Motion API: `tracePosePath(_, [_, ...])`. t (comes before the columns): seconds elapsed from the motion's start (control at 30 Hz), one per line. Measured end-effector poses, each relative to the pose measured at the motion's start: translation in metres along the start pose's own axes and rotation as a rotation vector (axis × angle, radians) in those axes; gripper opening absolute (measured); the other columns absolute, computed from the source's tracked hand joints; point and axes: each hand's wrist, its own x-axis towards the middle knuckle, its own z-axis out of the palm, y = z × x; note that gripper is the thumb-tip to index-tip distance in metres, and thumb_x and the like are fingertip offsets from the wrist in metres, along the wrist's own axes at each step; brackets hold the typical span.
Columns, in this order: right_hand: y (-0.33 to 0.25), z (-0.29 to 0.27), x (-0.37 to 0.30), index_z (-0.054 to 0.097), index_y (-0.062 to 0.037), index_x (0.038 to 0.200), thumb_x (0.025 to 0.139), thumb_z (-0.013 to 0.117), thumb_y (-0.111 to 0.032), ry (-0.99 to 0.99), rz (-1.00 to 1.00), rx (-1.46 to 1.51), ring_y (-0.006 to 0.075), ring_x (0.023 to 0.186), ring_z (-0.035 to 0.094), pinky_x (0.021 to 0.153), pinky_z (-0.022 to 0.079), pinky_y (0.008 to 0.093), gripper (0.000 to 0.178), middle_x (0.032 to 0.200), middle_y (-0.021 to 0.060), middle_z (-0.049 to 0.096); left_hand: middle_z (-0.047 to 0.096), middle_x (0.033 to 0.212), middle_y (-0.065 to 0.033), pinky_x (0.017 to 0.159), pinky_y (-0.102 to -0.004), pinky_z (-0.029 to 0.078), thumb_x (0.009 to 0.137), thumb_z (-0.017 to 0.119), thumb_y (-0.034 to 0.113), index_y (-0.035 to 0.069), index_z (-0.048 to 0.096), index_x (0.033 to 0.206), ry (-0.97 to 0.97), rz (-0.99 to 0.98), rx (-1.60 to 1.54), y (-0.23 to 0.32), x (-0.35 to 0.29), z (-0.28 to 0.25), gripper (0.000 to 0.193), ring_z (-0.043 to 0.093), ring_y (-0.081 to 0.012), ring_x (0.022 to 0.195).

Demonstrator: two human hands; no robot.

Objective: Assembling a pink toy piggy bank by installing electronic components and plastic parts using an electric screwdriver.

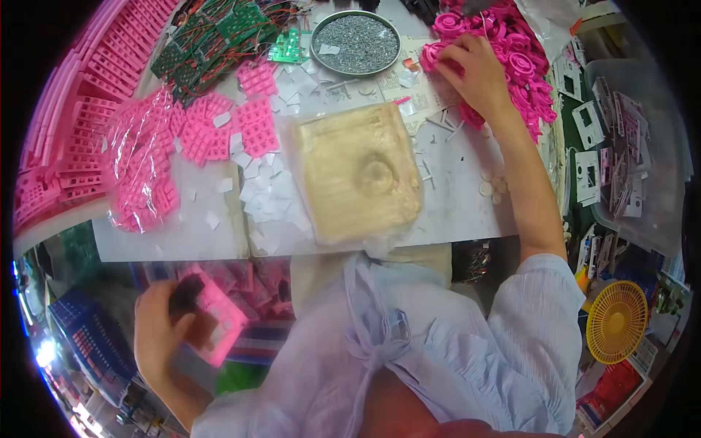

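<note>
Over pink parts (522,62), right grip (476,77) curls loosely, hold unclear; left grip (156,325) clasps casing (223,315).

Right hand (471,77) forward, arm (531,182) extended, fingers (460,55) bent; left hand (156,328) low, thumb (182,326) extended.

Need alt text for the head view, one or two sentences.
A person's right hand reaches into a pile of bright pink parts on a cluttered white worktable, while the left hand, blurred, is at a pink casing below the table's near edge. A plastic-wrapped tan block lies mid-table, with green circuit boards at far left.
</note>
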Motion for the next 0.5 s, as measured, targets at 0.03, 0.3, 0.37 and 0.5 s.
tracePosePath(0.03, [-0.003,-0.001,-0.002,0.073,-0.0094,0.103,0.085,0.075,-0.018,-0.012,0.097,0.157,0.0221,0.096,0.064,0.08,0.053,0.0353,0.02,0.106,0.0084,0.07,0.06,0.113,-0.0182,0.093,-0.0359,0.047,0.07,0.074,0.006,-0.002,0.056,0.117,0.059,0.02,0.074,0.002,-0.007,0.004,0.051,0.06,-0.0333,0.105])
tracePosePath(0.3, [-0.12,-0.053,-0.024,0.068,-0.0126,0.093,0.084,0.07,-0.015,-0.508,-0.369,0.743,0.0273,0.067,0.066,0.058,0.051,0.0382,0.01,0.076,0.0078,0.066,0.047,0.147,-0.0224,0.112,-0.0451,0.039,0.072,0.077,0.003,0.003,0.056,0.133,0.418,0.533,-0.422,0.111,0.12,0.071,0.064,0.048,-0.04,0.135])
tracePosePath(0.37, [-0.133,-0.049,-0.029,0.064,-0.013,0.089,0.082,0.071,-0.017,-0.497,-0.518,0.534,0.0295,0.066,0.065,0.058,0.05,0.0413,0.011,0.072,0.0072,0.062,0.049,0.145,-0.0192,0.114,-0.0484,0.037,0.076,0.077,0.012,0.006,0.057,0.132,0.39,0.756,-0.294,0.143,0.164,0.091,0.06,0.048,-0.0387,0.134])
tracePosePath(0.5, [-0.129,-0.055,-0.031,0.062,-0.0108,0.088,0.081,0.073,-0.018,-0.519,-0.415,0.507,0.0283,0.072,0.065,0.06,0.051,0.0416,0.014,0.075,0.006,0.062,0.063,0.124,-0.012,0.108,-0.0499,0.04,0.079,0.078,0.022,0.008,0.065,0.12,0.407,0.907,-0.198,0.163,0.192,0.119,0.045,0.057,-0.0306,0.121])
